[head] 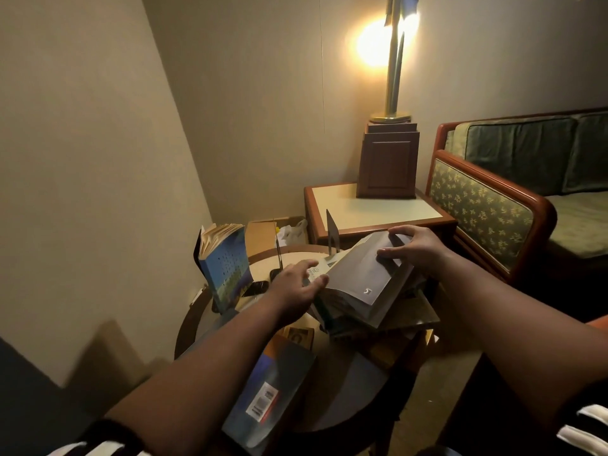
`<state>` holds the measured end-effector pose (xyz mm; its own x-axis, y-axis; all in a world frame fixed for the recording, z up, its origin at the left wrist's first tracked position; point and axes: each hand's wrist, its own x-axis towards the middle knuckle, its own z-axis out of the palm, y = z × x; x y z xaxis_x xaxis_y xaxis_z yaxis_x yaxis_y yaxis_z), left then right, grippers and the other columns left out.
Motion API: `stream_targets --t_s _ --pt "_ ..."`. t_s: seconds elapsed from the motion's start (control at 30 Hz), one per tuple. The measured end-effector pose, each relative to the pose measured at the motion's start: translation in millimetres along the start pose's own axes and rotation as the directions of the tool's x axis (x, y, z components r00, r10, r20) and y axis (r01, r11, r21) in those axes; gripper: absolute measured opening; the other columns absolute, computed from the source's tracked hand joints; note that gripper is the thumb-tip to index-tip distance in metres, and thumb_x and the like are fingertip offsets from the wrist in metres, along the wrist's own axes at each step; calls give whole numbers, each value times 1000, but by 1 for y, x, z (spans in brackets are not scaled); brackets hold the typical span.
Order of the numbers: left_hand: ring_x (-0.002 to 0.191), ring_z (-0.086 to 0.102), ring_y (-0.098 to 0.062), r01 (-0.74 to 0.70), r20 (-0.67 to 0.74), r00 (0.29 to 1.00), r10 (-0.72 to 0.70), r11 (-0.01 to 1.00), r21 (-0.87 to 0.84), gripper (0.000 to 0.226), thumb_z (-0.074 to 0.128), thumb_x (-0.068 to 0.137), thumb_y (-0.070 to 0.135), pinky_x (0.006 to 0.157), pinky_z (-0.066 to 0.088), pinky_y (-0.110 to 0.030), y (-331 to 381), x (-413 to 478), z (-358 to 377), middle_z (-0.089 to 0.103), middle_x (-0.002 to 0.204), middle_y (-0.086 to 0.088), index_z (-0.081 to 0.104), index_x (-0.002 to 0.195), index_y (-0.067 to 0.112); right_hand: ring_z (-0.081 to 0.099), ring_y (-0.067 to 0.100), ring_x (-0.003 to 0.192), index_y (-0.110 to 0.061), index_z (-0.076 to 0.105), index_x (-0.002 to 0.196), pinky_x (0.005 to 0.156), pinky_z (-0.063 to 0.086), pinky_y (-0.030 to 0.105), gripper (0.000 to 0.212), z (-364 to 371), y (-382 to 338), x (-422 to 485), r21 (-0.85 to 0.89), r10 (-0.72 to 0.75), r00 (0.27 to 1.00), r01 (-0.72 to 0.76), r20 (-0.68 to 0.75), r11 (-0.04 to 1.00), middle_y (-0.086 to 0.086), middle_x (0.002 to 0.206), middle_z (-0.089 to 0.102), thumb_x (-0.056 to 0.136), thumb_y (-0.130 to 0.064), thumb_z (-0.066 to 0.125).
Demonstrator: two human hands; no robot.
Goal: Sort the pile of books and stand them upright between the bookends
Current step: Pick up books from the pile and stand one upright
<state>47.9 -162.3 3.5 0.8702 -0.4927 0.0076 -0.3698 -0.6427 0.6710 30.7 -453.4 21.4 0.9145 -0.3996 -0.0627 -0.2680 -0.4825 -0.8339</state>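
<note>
Round worktop [210, 319] in a dim corner, lit by a lamp [393, 57] behind it.

Pile of books [371, 304] sits on the right half of the worktop, stacked unevenly, edges splayed. Topmost is a thick grey book [363, 274], lying flat and slightly tilted, page block facing the camera.

Right hand [413, 246] rests on the far right corner of the grey book, fingers spread flat over the cover, thumb along the cover's near side; grip is wide, pressing rather than clasping. Left hand [296, 286] is at the book's left edge, fingers extended and loosely open, fingertips touching or just beside the page block; cannot tell whether it has hold of anything.

One blue paperback [227, 268] stands upright at the left of the worktop, pages fanned at the top, leaning against a dark bookend that is mostly hidden behind it. A second bookend [332, 233], thin metal, stands upright just behind the pile, well apart from the paperback. Gap between them holds no other upright book.

Another book [268, 390] lies flat at the near edge of the worktop, back cover up with a barcode label, partly under the left forearm.

Side table [375, 205] and a sofa [513, 192] stand beyond.
</note>
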Motion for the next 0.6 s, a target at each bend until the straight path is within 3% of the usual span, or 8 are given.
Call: stream_targets --t_s 0.1,0.2,0.33,0.4,0.5,0.6 --pt "133 42 -30 55 164 984 -70 994 95 72 52 88 66 100 41 -38 18 15 8 40 150 -7 36 149 31 42 35 135 -25 58 134 89 52 43 73 1 1 -3 11 0 1000 0 -11 1000 7 150 42 69 -37 89" --pt "136 37 -32 81 211 972 -101 991 103 79 55 84 69 106 38 -42 27 18 14 36 153 -6 35 150 31 44 35 133 -25 56 136 89 54 45 74 3 1 -7 25 -1 1000 2 -19 1000 7 149 43 70 -34 89" --pt "134 42 -28 67 164 984 -66 998 3 77 66 85 55 103 42 -38 29 11 17 40 151 -6 39 149 21 44 35 133 -25 57 135 95 53 49 74 6 -2 -11 62 -16 1000 17 -8 998 6 147 45 69 -31 89" --pt "134 41 -27 58 122 991 -51 997 -59 78 71 82 53 105 43 -40 27 5 15 41 150 -5 40 147 21 44 33 133 -22 57 135 98 50 44 74 7 -6 -13 81 -48 999 49 -11 995 7 146 46 70 -29 89" --pt "132 42 -27 57 58 997 -52 995 -85 86 73 73 63 105 46 -47 18 -5 10 39 149 -3 41 145 29 49 30 127 -21 56 136 95 52 40 76 11 -20 -17 142 -94 996 93 -1 985 6 142 49 69 -26 90" --pt "127 45 -25 66 -7 998 -67 996 -65 93 69 62 76 100 49 -45 4 -19 -3 42 144 -2 42 142 36 52 31 123 -22 57 134 95 55 47 78 23 -37 -21 209 -141 989 127 50 970 7 135 52 64 -23 92"
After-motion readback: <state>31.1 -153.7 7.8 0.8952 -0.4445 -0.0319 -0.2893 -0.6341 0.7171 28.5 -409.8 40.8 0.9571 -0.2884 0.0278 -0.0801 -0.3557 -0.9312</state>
